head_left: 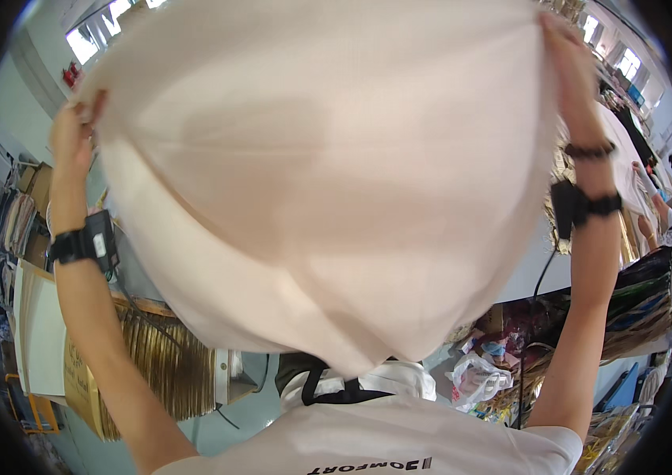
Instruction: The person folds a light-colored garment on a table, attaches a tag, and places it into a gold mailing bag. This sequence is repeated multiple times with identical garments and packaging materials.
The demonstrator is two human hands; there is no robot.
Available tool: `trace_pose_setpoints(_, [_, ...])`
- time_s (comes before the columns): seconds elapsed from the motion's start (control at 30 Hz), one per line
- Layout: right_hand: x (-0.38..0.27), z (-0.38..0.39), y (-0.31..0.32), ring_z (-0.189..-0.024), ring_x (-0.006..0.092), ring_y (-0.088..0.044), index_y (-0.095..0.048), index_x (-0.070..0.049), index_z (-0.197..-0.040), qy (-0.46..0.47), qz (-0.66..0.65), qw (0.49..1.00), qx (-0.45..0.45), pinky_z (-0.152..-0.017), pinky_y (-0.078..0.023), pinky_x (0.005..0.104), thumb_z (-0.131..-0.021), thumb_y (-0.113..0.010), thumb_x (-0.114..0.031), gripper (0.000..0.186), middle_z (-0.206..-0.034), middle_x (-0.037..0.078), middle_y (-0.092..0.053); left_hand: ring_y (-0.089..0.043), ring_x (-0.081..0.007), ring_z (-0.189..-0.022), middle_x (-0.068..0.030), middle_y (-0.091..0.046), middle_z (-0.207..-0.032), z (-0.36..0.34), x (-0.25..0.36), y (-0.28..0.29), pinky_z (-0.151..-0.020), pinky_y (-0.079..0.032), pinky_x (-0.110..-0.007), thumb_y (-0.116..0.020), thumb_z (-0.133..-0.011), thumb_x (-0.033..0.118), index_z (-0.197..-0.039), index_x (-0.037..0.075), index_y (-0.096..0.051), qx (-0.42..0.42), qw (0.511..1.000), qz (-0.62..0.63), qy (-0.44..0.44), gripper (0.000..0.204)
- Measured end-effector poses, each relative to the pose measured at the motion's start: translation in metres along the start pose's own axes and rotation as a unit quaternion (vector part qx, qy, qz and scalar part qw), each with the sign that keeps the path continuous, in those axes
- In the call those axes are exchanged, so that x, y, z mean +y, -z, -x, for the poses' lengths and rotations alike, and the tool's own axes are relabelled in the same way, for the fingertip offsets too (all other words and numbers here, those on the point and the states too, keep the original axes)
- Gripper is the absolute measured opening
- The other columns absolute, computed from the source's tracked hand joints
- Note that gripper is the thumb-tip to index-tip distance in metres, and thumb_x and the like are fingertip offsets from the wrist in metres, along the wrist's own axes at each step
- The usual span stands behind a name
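Observation:
A large sheet of pale pink cloth [336,174] is held up in front of me and spread between my two raised hands. At its upper left edge, my left hand [76,131] is closed on the cloth, slightly blurred. My right hand [572,67] grips the upper right edge, its fingertips partly behind the fabric. Between them the cloth sags in a rounded belly, with a diagonal fold on the left and a lower edge hanging near my waist. Most of what lies beyond the cloth is hidden by it.
At lower left stands a stack of brown pleated paper [163,368] beside white boards [39,328]. A white plastic bag [478,380] lies among clutter at lower right. Folded fabrics [11,218] fill shelving at far left. Another person's arm [651,194] shows at far right.

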State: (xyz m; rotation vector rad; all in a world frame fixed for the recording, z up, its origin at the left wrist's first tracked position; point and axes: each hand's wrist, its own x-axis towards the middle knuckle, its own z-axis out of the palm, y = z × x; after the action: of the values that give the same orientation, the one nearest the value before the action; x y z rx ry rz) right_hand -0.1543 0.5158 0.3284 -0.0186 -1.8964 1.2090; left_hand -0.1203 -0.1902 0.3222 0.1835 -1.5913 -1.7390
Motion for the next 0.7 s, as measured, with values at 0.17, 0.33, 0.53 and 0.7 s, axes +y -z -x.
trace_pose_setpoints(0.17, [0.02, -0.032, -0.03, -0.107, 0.0144, -0.067, -0.075, -0.003, -0.128, -0.038, -0.178, 0.983, 0.0, -0.097, -0.051, 0.0291, -0.1, -0.077, -0.03, 0.039, -0.119, 0.005, -0.076, -0.061, -0.0245, -0.13, -0.0151, -0.064, -0.143, -0.013, 0.0, -0.035, -0.112, -0.049, -0.038, -0.042, -0.108, 0.009, -0.135, -0.004, -0.067, -0.095, 0.994, -0.013, -0.048, 0.039])
trace_pose_setpoints(0.33, [-0.032, -0.033, 0.04, -0.105, 0.0133, -0.065, -0.069, -0.004, -0.135, 0.033, -0.359, 0.927, 0.101, -0.093, -0.052, 0.0284, -0.111, -0.06, -0.027, 0.035, -0.119, 0.006, -0.073, -0.06, -0.0224, -0.133, -0.0135, -0.065, -0.143, -0.02, 0.067, 0.002, -0.113, -0.047, -0.034, -0.039, -0.11, 0.011, -0.135, -0.004, -0.067, -0.063, 0.947, 0.046, -0.31, 0.041])
trace_pose_setpoints(0.53, [-0.005, 0.105, 0.157, -0.125, 0.0198, -0.06, -0.062, 0.0, -0.135, 0.046, -0.409, 0.902, -0.134, -0.11, -0.046, 0.0371, -0.116, -0.047, -0.025, 0.036, -0.135, 0.012, -0.066, -0.068, -0.0314, -0.118, -0.0199, -0.071, -0.126, 0.057, 0.048, 0.147, -0.108, -0.052, -0.041, -0.05, -0.103, 0.011, -0.123, -0.005, -0.071, -0.057, 0.927, -0.131, -0.348, 0.033])
trace_pose_setpoints(0.7, [0.05, 0.254, 0.171, -0.099, 0.0244, -0.071, -0.064, 0.0, -0.111, -0.099, -0.246, 0.94, -0.216, -0.093, -0.055, 0.0387, -0.115, -0.051, -0.031, 0.034, -0.106, 0.015, -0.075, -0.064, -0.0193, -0.087, -0.0094, -0.071, -0.095, 0.162, -0.025, 0.199, -0.084, -0.049, -0.03, -0.053, -0.092, 0.007, -0.092, 0.001, -0.072, -0.179, 0.911, -0.311, -0.204, 0.02])
